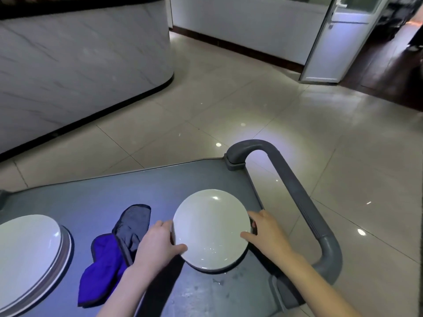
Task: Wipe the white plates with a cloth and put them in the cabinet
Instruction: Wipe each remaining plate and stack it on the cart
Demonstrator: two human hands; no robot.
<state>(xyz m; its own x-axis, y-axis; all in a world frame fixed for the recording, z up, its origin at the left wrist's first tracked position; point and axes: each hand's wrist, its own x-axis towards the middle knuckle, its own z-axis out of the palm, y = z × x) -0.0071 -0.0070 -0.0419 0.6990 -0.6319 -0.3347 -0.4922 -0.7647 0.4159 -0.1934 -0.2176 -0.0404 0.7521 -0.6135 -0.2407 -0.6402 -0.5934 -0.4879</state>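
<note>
- I see my left hand (160, 241) and right hand (265, 232) set apart, each clamped on an opposite side of one white plate (210, 227).
- On both hands the thumb lies over the plate's rim. The fingers curl down at its edge, and their tips are mostly hidden from me.
- The plate sits face up over the cart top (114, 188), towards the right edge and near the handle (297, 191). A dark shadow lies under its near side, and I cannot tell whether it touches the surface.
- A few small bright specks show low on the plate's face.
- The cloth (105, 259), blue with a grey part, lies crumpled on the cart top just left of my left hand, and my wrist covers part of it.
- A stack of white plates (25, 252) stands at the left edge of the cart top, well apart from the held plate and partly cut off by the frame.
- Wet spots (206, 291) mark the cart top by its near edge, below the held plate.
</note>
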